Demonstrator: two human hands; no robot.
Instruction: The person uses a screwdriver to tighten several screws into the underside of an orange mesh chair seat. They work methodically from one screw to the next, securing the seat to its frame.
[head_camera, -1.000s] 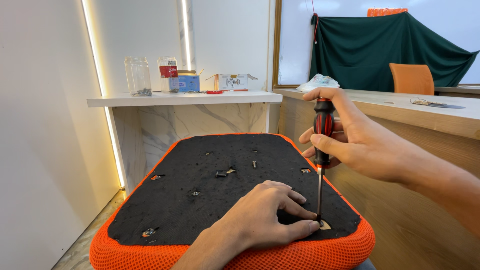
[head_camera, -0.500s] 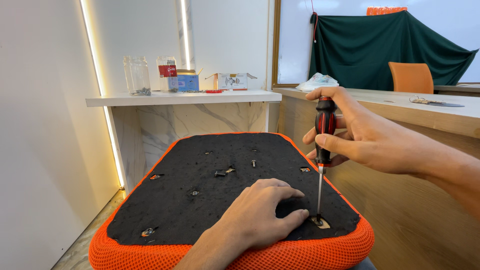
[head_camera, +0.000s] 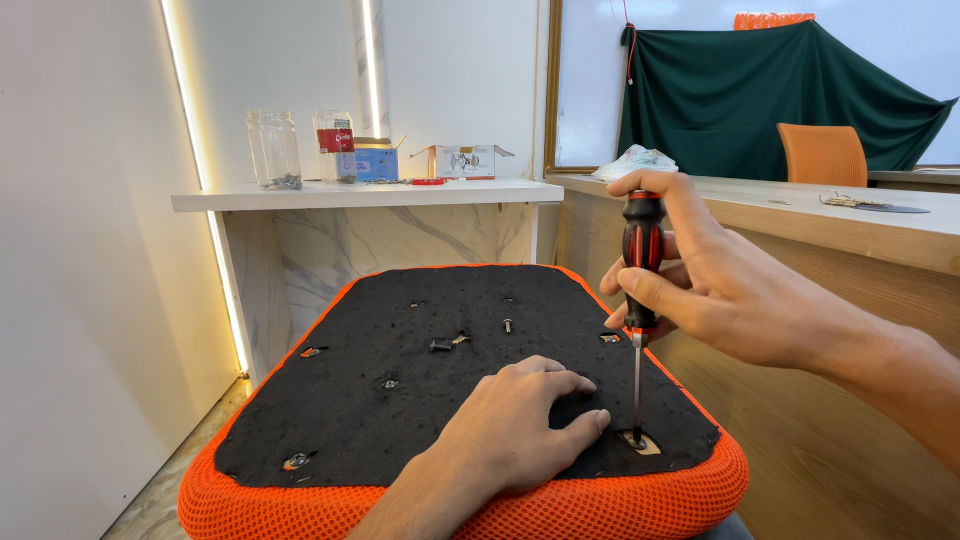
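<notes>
- Fingers (head_camera: 652, 290) of the right hand (head_camera: 725, 285) are wrapped around the red-and-black handle of a screwdriver (head_camera: 640, 270), with the thumb laid over its top end.
- That screwdriver is held upright, its tip set in a screw hole (head_camera: 637, 440) at the near right corner of the seat underside (head_camera: 400, 400).
- A raised wrist is seen on the right, with the forearm entering from the right edge.
- On the left hand (head_camera: 520, 425), the fingers are spread and released, pressed flat on the black fabric just beside the screw hole, nothing being gripped.
- An orange mesh edge (head_camera: 300, 505) is seen around the black panel, where a loose screw (head_camera: 508, 325) lies.
- Farther off, a white shelf (head_camera: 350, 195) carrying a glass jar (head_camera: 273, 150) is seen.
</notes>
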